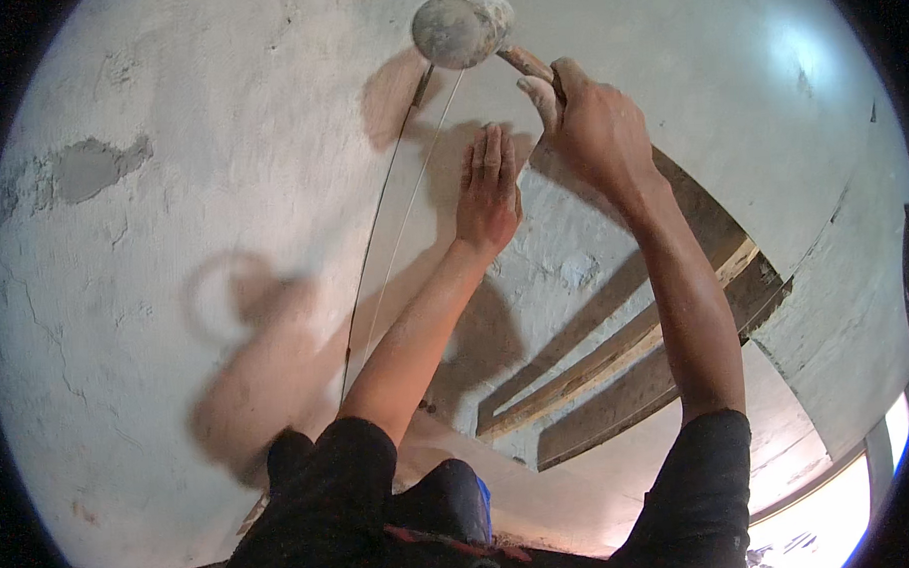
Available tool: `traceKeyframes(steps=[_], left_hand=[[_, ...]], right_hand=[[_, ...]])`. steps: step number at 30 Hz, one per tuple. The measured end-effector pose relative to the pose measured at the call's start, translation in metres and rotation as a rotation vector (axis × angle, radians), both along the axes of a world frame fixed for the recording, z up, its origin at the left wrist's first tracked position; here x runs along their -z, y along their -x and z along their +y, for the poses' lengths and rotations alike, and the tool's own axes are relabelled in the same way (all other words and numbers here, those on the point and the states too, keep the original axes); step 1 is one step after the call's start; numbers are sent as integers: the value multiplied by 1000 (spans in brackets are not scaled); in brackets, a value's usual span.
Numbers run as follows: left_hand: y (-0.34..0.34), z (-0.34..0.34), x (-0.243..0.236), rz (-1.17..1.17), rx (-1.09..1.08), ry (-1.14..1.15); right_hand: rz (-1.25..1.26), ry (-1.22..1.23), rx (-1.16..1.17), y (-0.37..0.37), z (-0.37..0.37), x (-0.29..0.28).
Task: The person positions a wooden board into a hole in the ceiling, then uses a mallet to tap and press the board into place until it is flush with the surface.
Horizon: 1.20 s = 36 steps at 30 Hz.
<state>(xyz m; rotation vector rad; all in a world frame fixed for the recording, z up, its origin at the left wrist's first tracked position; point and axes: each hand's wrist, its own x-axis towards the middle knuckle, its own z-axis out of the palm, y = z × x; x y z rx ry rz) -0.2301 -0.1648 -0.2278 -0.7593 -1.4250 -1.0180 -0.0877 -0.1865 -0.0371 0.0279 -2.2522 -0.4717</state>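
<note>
My right hand (604, 129) is closed around the wooden handle of a mallet (461, 28) with a broad, dusty grey head, held up at the top of the view. The thumb lies along the handle. Lower and to the left, my left hand (489, 198) is raised with its fingers straight and close together, resting against a pale panel (449, 134), or very near it. Nothing shows in that hand. A thin light cord (412, 200) runs down the panel, next to a dark seam between the panel and the plastered wall (219, 122). Whether the mallet touches the surface cannot be told.
Right of my left hand, a large opening in the panels shows rough plaster (564, 255) and wooden battens (627, 346). Another panel (817, 61) borders it at right. A grey mortar patch (95, 168) marks the left wall. A bright opening (818, 517) lies at lower right.
</note>
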Motion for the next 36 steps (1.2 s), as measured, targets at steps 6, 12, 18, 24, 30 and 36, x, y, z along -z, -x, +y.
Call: traceKeyframes(steps=[6,12,18,24,30,36], left_hand=[[-7,1,-5,-32,-30,31],[-3,-2,2,-23,-5,18],[-3,-1,-2,5,22,-36],[-5,-2,-5,-1,-54,-2],[-6,-4,2,-18,-66,9],[-7,-8,-1,-27,-95,8]], right_hand=[[92,-74,44,14,32,-27],[145,-84,-6,3,24,-38],[190,-143,3,-5,11,-58],[167,-205,77,3,40,-61],[137,-126,-36,-11,25,-59],[193,-226,28,-13,17,-89]])
